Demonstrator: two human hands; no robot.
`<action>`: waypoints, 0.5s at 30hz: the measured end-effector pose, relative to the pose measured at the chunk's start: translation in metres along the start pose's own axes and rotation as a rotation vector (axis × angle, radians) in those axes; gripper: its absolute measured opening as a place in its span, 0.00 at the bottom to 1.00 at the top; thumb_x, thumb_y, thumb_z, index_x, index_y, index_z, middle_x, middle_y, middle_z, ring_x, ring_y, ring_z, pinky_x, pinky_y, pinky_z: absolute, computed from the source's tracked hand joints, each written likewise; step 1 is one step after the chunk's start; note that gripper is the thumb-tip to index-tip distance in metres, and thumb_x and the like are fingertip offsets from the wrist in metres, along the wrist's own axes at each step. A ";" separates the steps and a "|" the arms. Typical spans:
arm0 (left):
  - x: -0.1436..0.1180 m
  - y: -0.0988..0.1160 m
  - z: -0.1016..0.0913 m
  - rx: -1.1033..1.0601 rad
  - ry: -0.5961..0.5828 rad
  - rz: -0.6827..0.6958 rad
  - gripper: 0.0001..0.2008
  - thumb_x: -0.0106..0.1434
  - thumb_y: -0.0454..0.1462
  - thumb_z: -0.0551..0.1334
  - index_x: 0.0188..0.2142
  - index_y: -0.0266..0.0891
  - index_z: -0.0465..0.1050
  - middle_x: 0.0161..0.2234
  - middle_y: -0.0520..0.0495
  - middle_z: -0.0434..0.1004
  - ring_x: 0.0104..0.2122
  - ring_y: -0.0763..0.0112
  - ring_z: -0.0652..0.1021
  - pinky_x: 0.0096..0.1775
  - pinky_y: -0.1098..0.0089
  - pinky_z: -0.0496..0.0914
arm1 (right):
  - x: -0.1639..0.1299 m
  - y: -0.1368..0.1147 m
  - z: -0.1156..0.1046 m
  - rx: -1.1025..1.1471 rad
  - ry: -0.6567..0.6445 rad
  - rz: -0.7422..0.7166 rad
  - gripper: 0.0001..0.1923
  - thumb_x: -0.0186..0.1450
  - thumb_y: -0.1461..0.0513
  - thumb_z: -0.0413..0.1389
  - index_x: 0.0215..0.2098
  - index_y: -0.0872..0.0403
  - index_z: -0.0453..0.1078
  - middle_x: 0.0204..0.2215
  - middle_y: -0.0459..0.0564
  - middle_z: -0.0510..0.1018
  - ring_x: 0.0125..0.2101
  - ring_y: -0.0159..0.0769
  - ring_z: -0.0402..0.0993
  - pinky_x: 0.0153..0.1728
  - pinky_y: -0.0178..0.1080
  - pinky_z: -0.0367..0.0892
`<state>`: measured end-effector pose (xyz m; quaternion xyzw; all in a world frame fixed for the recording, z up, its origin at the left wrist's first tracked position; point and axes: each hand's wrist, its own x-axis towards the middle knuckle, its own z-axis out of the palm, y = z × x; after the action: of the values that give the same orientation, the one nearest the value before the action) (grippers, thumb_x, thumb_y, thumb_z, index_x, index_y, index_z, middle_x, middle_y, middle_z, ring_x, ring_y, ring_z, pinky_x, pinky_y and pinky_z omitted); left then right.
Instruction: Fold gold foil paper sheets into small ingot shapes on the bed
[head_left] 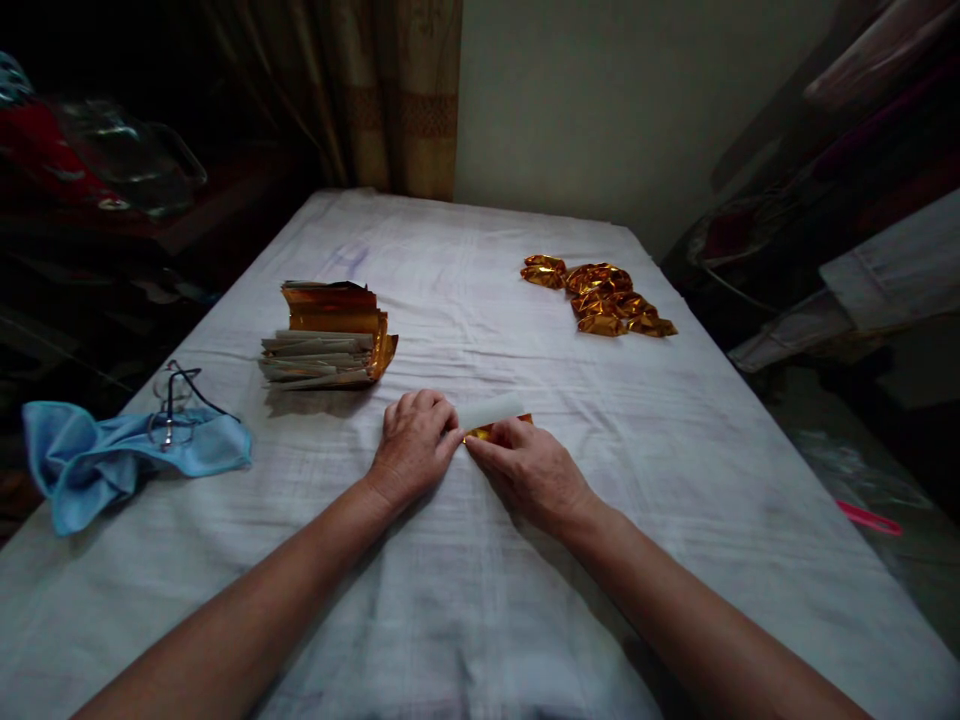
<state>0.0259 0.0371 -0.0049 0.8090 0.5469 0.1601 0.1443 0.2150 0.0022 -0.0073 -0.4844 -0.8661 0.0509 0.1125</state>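
Observation:
Low over the cloth, a sheet of gold foil paper [491, 411] with a pale underside lies partly curled or folded between my hands. My left hand [416, 440] closes on its left end, thumb and fingers together. At its near edge my right hand [538, 468] pinches the gold side between thumb and fingers. My fingers hide parts of the sheet. Beyond my left hand stands a stack of gold foil paper [326, 350], bent, its pale edges showing. Several crumpled-looking shiny gold foil pieces [600, 300] lie in a group farther off to the right.
A white cloth [450, 600] with creases covers the surface. At the left, glasses [172, 410] rest on a light blue cloth [97, 450]. A glass jug [131, 160] stands beyond the left edge. A curtain [390, 100] hangs behind. Something pink [868, 517] sits low at right.

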 end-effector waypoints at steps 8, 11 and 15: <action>0.001 0.000 -0.002 -0.029 -0.019 -0.020 0.04 0.65 0.39 0.64 0.34 0.43 0.72 0.42 0.49 0.73 0.45 0.60 0.70 0.47 0.60 0.62 | -0.015 0.009 -0.008 -0.144 0.008 -0.193 0.19 0.71 0.53 0.52 0.57 0.50 0.70 0.48 0.56 0.74 0.44 0.45 0.67 0.41 0.44 0.61; 0.002 -0.001 -0.003 -0.026 -0.025 -0.006 0.04 0.65 0.39 0.63 0.34 0.43 0.72 0.43 0.49 0.73 0.46 0.60 0.70 0.47 0.60 0.62 | -0.019 0.012 -0.009 -0.139 0.012 -0.208 0.19 0.71 0.53 0.51 0.56 0.51 0.70 0.48 0.56 0.74 0.44 0.45 0.67 0.41 0.44 0.60; 0.006 -0.003 -0.005 0.018 -0.031 0.039 0.03 0.65 0.38 0.62 0.35 0.42 0.72 0.43 0.48 0.73 0.46 0.59 0.71 0.47 0.59 0.64 | -0.022 0.013 -0.007 -0.099 0.030 -0.204 0.18 0.71 0.54 0.51 0.55 0.52 0.71 0.49 0.55 0.75 0.45 0.45 0.68 0.43 0.45 0.60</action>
<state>0.0230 0.0442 -0.0011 0.8232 0.5300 0.1454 0.1424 0.2388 -0.0100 -0.0066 -0.3995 -0.9105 -0.0110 0.1057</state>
